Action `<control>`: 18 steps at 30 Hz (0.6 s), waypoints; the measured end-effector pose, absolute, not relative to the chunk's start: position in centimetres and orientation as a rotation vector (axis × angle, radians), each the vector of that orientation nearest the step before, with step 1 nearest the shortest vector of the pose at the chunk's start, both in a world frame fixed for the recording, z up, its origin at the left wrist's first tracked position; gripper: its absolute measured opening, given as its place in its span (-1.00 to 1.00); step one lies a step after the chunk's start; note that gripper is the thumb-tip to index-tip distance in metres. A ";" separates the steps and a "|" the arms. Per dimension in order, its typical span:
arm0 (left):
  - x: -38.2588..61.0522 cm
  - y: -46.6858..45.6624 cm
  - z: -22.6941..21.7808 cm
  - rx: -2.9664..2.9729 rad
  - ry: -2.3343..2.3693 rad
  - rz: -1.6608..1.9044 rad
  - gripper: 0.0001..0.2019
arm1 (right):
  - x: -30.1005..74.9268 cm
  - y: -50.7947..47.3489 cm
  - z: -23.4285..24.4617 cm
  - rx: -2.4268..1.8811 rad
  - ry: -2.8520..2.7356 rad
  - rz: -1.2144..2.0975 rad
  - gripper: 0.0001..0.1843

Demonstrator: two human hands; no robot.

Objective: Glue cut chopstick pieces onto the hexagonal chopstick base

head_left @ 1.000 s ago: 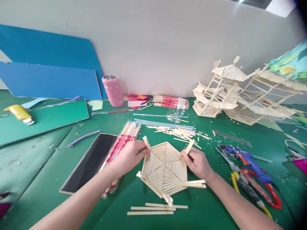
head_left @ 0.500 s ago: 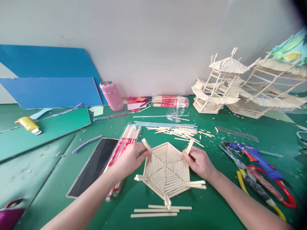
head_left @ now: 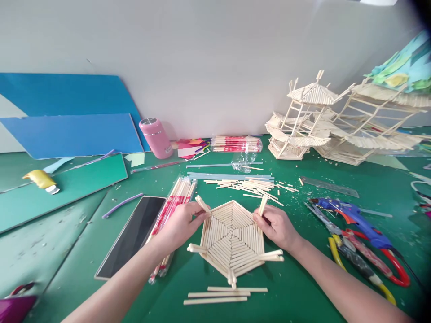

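Observation:
A hexagonal panel of pale wooden sticks (head_left: 232,240) lies in front of me, its sticks laid in rings around the centre. Short paired sticks jut from several of its corners. My left hand (head_left: 186,222) pinches the upper left corner, where a stick pair (head_left: 202,204) rises. At the upper right corner my right hand (head_left: 274,224) grips another upright stick pair (head_left: 263,205). Three loose sticks (head_left: 217,294) lie just below the panel. Beside my left forearm is a plastic-wrapped bundle of sticks (head_left: 178,193), partly covered by the arm.
Right of me lie a blue glue gun (head_left: 353,220) and pliers (head_left: 357,255). Cut stick pieces (head_left: 242,186) and clear glue sticks (head_left: 229,176) are behind the panel. Stick-built pagodas (head_left: 303,121) stand back right. A dark flat panel (head_left: 131,237) and pink flask (head_left: 156,138) are left.
The camera view has shifted slightly. My hands keep their hold on the two upper corners, and the panel tilts a little with its lower corner drawn up.

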State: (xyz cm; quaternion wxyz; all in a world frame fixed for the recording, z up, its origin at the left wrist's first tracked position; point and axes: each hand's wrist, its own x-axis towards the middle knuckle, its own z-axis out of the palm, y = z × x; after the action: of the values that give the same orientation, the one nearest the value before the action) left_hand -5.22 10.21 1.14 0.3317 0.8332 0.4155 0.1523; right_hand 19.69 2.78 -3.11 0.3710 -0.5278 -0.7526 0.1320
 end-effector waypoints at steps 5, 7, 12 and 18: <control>-5.5 9.5 2.2 2.175 1.157 0.420 -0.78 | 19.7 2.8 -3.0 -1.345 -1.929 0.339 -0.77; -6.1 8.7 2.7 2.183 1.229 0.439 -0.76 | 19.8 2.8 -3.0 -1.342 -1.927 0.339 -0.77; -8.2 5.6 2.9 2.260 1.391 0.467 -0.71 | 19.9 2.7 -3.2 -1.338 -1.928 0.337 -0.76; -8.0 1.9 2.2 2.426 1.435 0.305 -0.72 | 20.3 2.7 -3.8 -1.352 -1.958 0.336 -0.80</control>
State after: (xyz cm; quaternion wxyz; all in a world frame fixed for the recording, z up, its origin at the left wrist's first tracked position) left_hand -8.05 1.86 2.20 0.1526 0.8457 0.5003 0.1062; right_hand 20.29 2.66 -3.80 0.3611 -0.5246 -0.7598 0.1305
